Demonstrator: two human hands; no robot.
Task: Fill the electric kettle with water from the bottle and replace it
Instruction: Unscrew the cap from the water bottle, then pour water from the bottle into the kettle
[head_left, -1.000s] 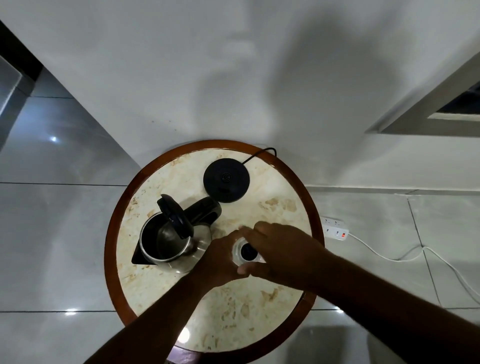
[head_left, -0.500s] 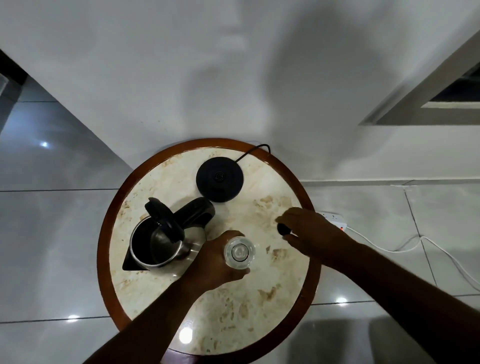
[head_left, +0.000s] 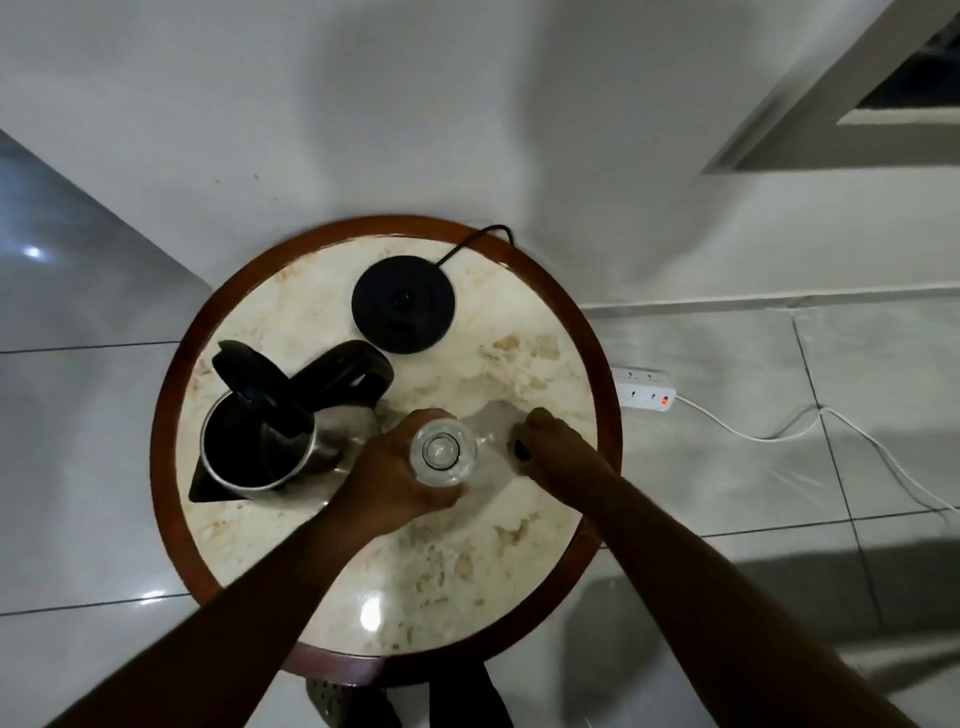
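Glossy pale floor tiles and a plain white wall frame 1 round table with a cream, brown-mottled marble top inside a dark reddish wooden rim, seen from directly above. Item 1: electric kettle, brushed steel body with black handle, standing upright on the left part of the tabletop, its black lid hinged open and raised, the interior dark; no brand or lettering can be made out. Item 2: kettle base, black and round, at the far side of the table, apart from the kettle, with a black cord running off the far rim. Item 3: clear bottle, upright near the table centre just right of the kettle, mouth uncapped and facing the camera; any label is hidden from this angle. The left hand is wrapped around the bottle's side, grasping it. Item 4: small black cap, pinched in the fingers of the right hand, which sits low over the marble just right of the bottle, not touching it; whether the cap touches the tabletop cannot be told. Item 5: white power strip on the floor to the right of the table, 1 red lit switch visible, a white cable trailing away across the tiles; its markings are too small to read.
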